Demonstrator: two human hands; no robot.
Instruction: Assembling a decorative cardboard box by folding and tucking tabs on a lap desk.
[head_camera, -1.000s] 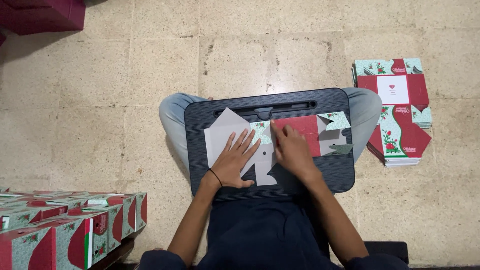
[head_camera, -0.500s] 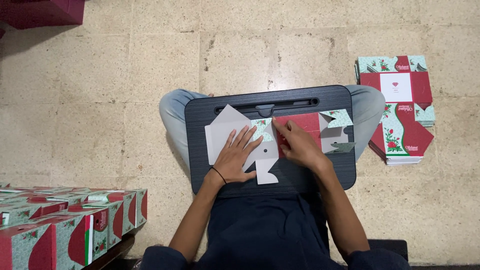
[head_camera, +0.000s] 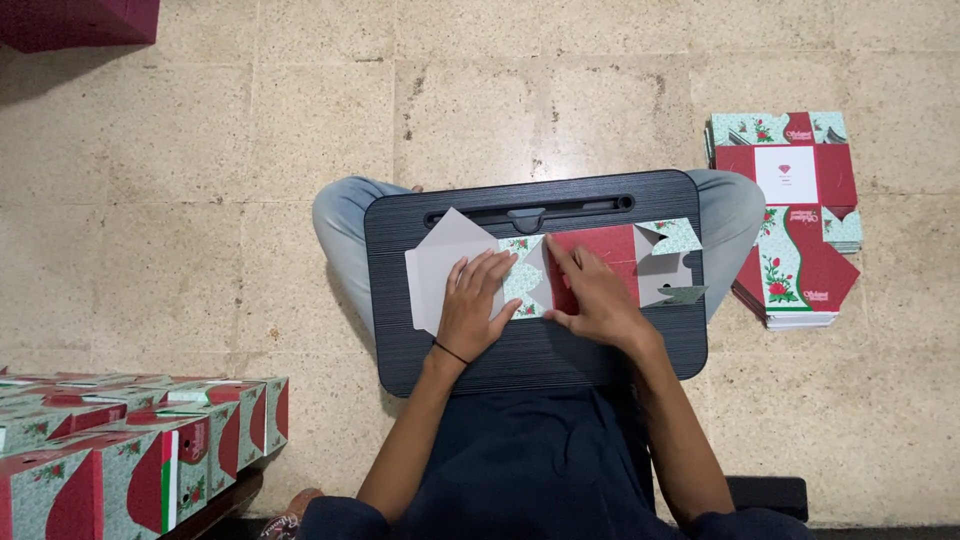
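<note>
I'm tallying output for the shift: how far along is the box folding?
Done: several folded boxes stand at lower left. In hand: one flat box blank lies on the black lap tray; the left hand presses its grey side, the right hand creases the red panel. Left: this blank is not yet a box, and a stack of flat blanks waits on the floor at right.

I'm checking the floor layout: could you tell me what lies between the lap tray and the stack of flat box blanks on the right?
The person's knee, in light jeans, fills the gap between lap tray and stack, head view.
</note>
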